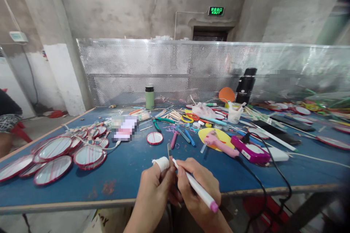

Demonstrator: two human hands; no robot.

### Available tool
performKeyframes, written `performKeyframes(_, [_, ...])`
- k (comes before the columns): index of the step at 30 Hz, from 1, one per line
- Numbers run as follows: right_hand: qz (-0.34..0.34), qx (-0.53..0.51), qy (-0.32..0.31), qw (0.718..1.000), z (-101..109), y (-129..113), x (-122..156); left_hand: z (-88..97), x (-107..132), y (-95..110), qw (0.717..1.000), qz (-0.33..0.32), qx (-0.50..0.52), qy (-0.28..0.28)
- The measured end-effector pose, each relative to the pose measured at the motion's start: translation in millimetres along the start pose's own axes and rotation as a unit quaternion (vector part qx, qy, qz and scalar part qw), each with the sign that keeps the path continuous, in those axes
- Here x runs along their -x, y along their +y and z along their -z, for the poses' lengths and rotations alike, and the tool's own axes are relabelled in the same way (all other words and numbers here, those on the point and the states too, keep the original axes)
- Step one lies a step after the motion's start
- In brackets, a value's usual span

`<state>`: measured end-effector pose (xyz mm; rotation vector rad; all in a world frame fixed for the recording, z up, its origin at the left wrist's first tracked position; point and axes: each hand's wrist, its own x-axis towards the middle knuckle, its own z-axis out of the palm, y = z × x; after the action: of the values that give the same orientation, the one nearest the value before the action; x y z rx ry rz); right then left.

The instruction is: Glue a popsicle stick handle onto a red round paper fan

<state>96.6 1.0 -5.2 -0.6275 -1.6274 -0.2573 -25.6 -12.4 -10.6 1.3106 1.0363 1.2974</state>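
Observation:
My left hand (156, 185), with a white wrap (162, 163) around one digit, grips a small flat wooden stick (169, 151) that stands nearly upright. Closed around a white marker pen (197, 186) with a pink end is my right hand (201, 182). The pen's tip points at the stick, close beside my left fingertips; whether it touches cannot be seen clearly. Beyond my hands lies a round red-rimmed disc (154, 138). Capped pens, one pink (174, 139) and one blue (189, 137), rest near it.
Stacked red-rimmed discs (53, 169) cover the table's left side, near a phone (125, 128) on a cable. To the right are a pink glue gun (220, 147) and a purple device (250, 150) with black cords. Pliers (156, 125), a green bottle (149, 98) and a black flask (246, 86) stand or lie farther back.

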Motion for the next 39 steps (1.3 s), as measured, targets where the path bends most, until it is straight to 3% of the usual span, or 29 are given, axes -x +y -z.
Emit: performKeyframes(39, [-0.006,0.000,-0.004,1.000,-0.4,1.3,1.5,-0.3,0.3,1.7,1.000,-0.002,-0.014,0.001])
